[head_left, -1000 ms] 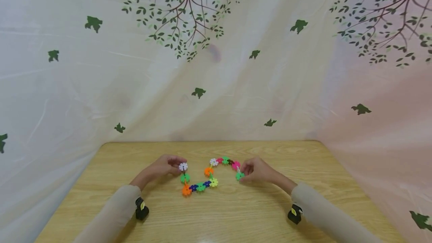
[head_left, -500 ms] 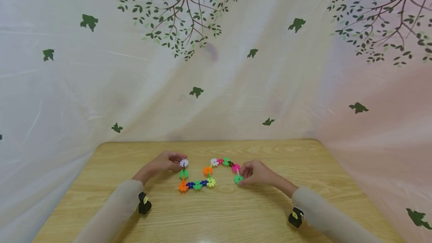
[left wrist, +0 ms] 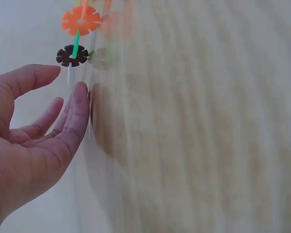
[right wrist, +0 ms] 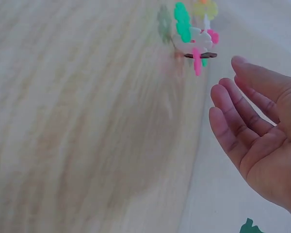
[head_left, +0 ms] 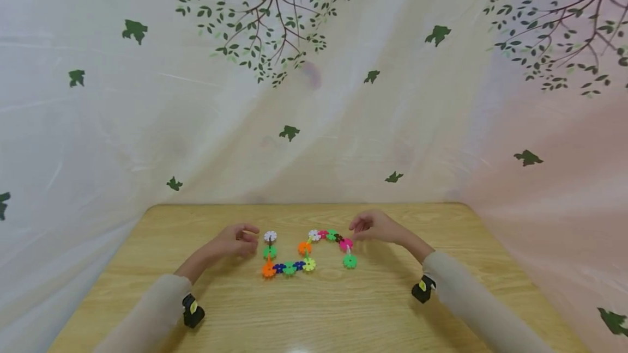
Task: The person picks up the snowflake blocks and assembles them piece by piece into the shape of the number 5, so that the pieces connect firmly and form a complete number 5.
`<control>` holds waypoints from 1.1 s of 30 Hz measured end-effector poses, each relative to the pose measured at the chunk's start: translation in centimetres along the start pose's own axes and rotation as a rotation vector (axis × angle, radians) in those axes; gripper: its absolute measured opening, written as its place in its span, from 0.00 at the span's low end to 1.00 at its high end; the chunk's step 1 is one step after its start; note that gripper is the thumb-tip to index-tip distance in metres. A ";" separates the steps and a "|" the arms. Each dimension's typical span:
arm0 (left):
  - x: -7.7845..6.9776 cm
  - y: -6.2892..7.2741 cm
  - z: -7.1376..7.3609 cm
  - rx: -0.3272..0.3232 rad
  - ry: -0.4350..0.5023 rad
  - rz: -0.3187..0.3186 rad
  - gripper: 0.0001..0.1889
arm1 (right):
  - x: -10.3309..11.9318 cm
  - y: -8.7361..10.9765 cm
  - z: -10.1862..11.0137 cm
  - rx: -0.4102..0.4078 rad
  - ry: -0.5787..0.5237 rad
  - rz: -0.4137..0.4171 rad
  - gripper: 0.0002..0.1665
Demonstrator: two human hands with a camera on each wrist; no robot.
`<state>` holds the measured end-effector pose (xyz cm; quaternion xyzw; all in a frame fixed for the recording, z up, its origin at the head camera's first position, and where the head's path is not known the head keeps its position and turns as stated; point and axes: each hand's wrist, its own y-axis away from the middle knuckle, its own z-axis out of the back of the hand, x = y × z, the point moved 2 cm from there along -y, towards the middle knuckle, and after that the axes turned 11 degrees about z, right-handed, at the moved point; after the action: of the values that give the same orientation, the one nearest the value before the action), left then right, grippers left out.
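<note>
A winding chain of interlocking plastic flower discs (head_left: 289, 269) lies on the wooden table. Its left end is a white disc (head_left: 270, 236) above a green one, and an orange disc (head_left: 269, 271) marks the corner. At the right end a green disc (head_left: 350, 261) sits below a pink disc (head_left: 346, 244). My left hand (head_left: 237, 241) is just left of the white disc, apart from it, fingers loosely bent and holding nothing. Close to the pink disc, on its upper right, my right hand (head_left: 378, 226) is also without anything in it. Both wrist views show relaxed fingers beside the chain.
The wooden table (head_left: 314, 315) has rounded far corners. Behind it hangs a pale cloth backdrop (head_left: 221, 135) printed with leafy branches and green birds. Black wrist cameras (head_left: 193, 312) are worn over beige sleeves.
Both hands have let go of the chain's ends. The left has drawn back to the left, and the right has moved up and slightly right. The chain stays on the table.
</note>
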<state>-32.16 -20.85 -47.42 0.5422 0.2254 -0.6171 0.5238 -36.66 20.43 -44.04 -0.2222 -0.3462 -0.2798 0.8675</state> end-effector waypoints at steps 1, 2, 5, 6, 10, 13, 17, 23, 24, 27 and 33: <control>0.1 0.3 -0.1 0.003 -0.001 0.012 0.26 | -0.1 -0.4 0.1 0.010 -0.004 0.005 0.13; 0.2 0.5 -0.2 0.011 0.002 0.018 0.26 | -0.2 -0.8 0.2 0.022 -0.005 0.008 0.14; 0.4 1.1 -0.6 0.031 0.010 0.034 0.26 | -0.3 -2.0 0.2 0.067 0.016 0.017 0.16; 0.5 1.2 -0.8 0.038 0.016 0.036 0.26 | -0.4 -2.3 0.2 0.082 0.023 0.016 0.17; 0.3 1.6 -1.6 0.069 0.020 0.025 0.25 | -0.6 -3.5 0.1 0.146 0.050 0.010 0.19; 0.0 1.8 -2.2 0.085 0.013 0.019 0.24 | -0.9 -4.2 -0.1 0.198 0.061 0.013 0.20; -0.1 2.0 -2.8 0.088 0.023 0.037 0.24 | -1.2 -5.1 -0.3 0.251 0.075 0.017 0.21; -0.1 2.3 -3.5 0.066 0.034 0.100 0.26 | -1.6 -5.9 -0.7 0.302 0.095 0.030 0.22; -0.1 2.3 -3.6 0.059 0.035 0.115 0.26 | -1.6 -6.0 -0.8 0.309 0.097 0.036 0.22; -0.1 2.3 -3.9 0.032 0.041 0.152 0.27 | -1.4 -6.1 -1.0 0.322 0.093 0.039 0.22; -0.2 2.3 -4.4 -0.004 0.088 0.183 0.26 | -1.5 -6.3 -1.2 0.332 0.065 0.001 0.22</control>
<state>-28.21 -17.88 -47.87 0.5860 0.1989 -0.5420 0.5686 -41.01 15.51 -44.67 -0.0671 -0.3592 -0.2252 0.9032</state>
